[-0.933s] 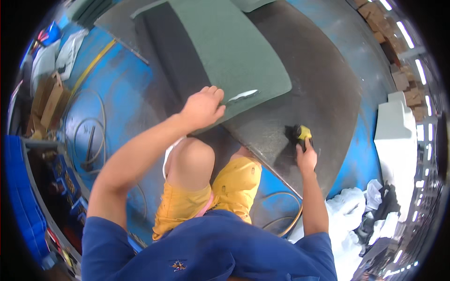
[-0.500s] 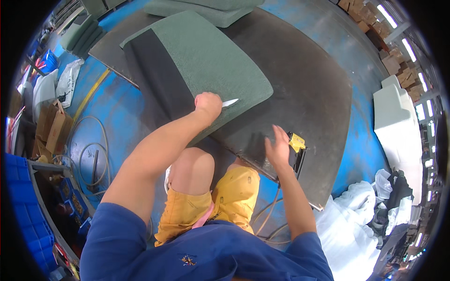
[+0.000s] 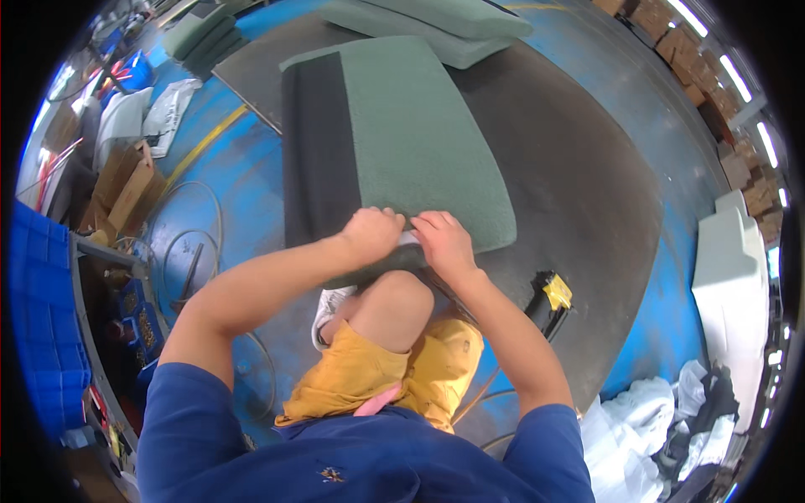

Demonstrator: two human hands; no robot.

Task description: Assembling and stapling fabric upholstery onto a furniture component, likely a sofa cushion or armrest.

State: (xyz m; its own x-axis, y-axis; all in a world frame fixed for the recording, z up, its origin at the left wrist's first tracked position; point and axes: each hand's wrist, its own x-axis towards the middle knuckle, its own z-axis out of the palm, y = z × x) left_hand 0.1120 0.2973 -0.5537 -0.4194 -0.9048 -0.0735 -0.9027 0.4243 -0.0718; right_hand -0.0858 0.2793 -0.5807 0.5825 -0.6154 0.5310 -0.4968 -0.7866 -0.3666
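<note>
A green upholstered cushion (image 3: 419,126) with a black fabric band (image 3: 323,142) along its left side lies at the near edge of the dark tabletop (image 3: 579,176). Both my hands meet at its near edge. My left hand (image 3: 373,235) is closed, knuckles up, on the green cover. Beside it, my right hand (image 3: 446,245) has its fingers bent and pressed together. Between them shows a small white piece (image 3: 407,238), pinched by both hands; its kind is unclear and its ends are hidden. A yellow and black staple gun (image 3: 553,297) lies to the right of my right forearm.
More green cushions (image 3: 436,25) lie at the table's far side, with another stack (image 3: 201,38) at far left. A hose (image 3: 220,239) coils on the blue floor. Blue crates (image 3: 46,327) stand at left. White plastic sheeting (image 3: 620,453) and a white block (image 3: 734,293) are at right.
My right hand has left the staple gun's side and come over to my left hand at the white piece. The whole view has shifted, the cushion now appearing more upright.
</note>
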